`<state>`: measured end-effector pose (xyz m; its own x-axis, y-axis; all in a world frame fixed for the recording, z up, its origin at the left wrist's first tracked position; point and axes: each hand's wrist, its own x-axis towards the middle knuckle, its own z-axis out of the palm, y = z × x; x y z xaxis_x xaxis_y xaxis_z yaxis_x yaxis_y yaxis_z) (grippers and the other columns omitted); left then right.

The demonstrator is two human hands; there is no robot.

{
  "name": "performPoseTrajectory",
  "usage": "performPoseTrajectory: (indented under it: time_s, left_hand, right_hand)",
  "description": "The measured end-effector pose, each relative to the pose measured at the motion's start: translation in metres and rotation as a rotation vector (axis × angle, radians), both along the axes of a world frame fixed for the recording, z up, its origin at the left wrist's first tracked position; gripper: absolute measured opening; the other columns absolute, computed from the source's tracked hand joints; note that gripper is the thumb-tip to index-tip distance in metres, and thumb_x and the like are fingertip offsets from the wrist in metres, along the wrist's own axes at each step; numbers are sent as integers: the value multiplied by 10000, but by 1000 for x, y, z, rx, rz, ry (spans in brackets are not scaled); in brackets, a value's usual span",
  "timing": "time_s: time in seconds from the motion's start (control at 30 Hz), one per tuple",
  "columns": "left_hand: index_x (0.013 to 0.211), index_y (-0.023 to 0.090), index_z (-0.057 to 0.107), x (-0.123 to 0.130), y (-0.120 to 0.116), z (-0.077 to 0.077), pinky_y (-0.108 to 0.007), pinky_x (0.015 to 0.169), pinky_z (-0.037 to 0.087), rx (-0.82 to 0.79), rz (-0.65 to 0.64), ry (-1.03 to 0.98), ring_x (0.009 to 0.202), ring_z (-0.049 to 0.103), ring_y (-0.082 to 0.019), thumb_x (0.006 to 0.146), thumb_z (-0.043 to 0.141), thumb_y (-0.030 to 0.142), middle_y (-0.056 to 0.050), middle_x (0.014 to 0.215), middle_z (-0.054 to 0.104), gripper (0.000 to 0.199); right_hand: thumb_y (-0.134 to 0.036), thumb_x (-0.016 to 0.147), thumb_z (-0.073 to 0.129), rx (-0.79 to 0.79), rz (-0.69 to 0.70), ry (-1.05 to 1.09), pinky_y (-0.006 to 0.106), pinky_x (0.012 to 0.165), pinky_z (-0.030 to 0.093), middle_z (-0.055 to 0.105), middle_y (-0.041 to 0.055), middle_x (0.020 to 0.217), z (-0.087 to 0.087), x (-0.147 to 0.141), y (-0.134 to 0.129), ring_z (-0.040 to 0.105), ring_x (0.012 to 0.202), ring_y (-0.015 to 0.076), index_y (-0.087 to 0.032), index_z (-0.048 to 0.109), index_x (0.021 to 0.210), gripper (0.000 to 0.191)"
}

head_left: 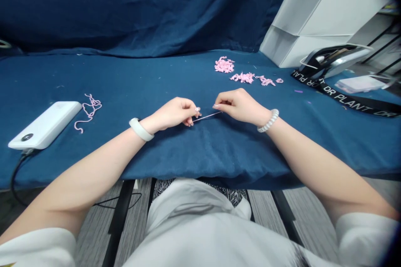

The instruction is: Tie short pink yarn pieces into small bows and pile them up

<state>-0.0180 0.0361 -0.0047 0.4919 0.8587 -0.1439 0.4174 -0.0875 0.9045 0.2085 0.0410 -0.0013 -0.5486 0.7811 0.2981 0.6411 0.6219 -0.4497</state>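
A thin pale pink strand of yarn (206,117) stretches between my two hands, just above the blue cloth. My left hand (180,112) pinches one end, its fingers curled in. The other end is pinched by my right hand (236,104), thumb against fingertips. Beyond my right hand lie a heap of small pink yarn pieces (224,65), a second cluster of pink pieces (243,77) and a few looser pink loops (266,80). A tangled length of pink yarn (90,109) rests off to the left.
A white power bank (46,125) with a black cable (16,171) lies at the left. On the right are a black lettered strap (341,95), a headset-like device (338,60) and a white box-shaped stack (313,12). Blue cloth (140,75) covers the table.
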Motion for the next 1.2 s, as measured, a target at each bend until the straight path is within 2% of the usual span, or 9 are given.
performPoseTrajectory:
  time_s: [0.1,0.2,0.27,0.33,0.53,0.73,0.97,1.1,1.2]
  left_hand:
    - [713,133,610,-2,-4,1,-222,609,452,225,-152,279,576,607,-113,865,542,325,-22,621,640,255]
    - [737,147,633,-4,-7,0,-253,651,426,630,-209,454,661,617,-141,895,479,298,-33,710,667,267]
    - [781,144,647,-5,-8,-1,-308,759,436,863,-235,550,714,616,-166,916,445,294,-53,781,677,286]
    - [827,143,657,-6,-7,-2,-374,898,415,969,-244,602,721,614,-174,931,422,294,-55,795,678,299]
    - [825,148,642,-9,-3,-3,-400,976,405,967,-230,616,723,617,-185,935,401,314,-56,738,656,312]
    - [779,145,597,-12,-3,0,-467,1033,345,1036,-200,763,674,599,-183,922,388,306,-73,726,653,300]
    - [784,141,577,-11,-3,3,-441,1008,359,1084,-154,750,728,598,-189,931,364,289,-80,766,636,298]
    - [765,155,571,-10,-3,1,-337,827,425,1061,-200,676,694,587,-188,939,379,315,-55,717,618,305]
    - [775,168,587,-11,-3,1,-290,656,383,1025,-197,601,668,583,-180,935,403,335,-38,718,624,295]
  right_hand:
    - [-183,869,557,123,115,-99,237,688,411,658,26,748,-2,-3,-3,579,690,117,-128,628,757,144]
    - [-156,885,518,244,160,-144,258,730,416,674,48,810,-6,-2,-3,603,745,140,-126,640,810,147]
    - [-148,905,483,361,148,-151,300,815,400,694,42,850,-8,1,-2,614,761,146,-145,660,901,177]
    - [-121,913,454,479,114,-165,345,906,362,709,32,882,-9,5,1,617,761,146,-169,662,1004,232]
    - [-45,886,385,591,17,-310,362,947,335,704,59,891,-9,13,8,603,752,156,-148,639,1050,320]
    - [-24,881,369,593,-14,-461,359,865,321,695,68,911,-10,17,15,573,787,174,-166,647,976,326]
    - [-306,976,386,671,-45,-509,374,818,289,635,58,857,-17,19,25,503,814,192,-177,650,937,296]
    - [-414,977,350,717,-91,-496,397,836,288,588,65,820,-15,22,33,461,804,201,-171,602,821,383]
    - [-455,972,329,678,-105,-479,410,841,286,548,68,778,-10,25,36,444,800,208,-184,549,742,419]
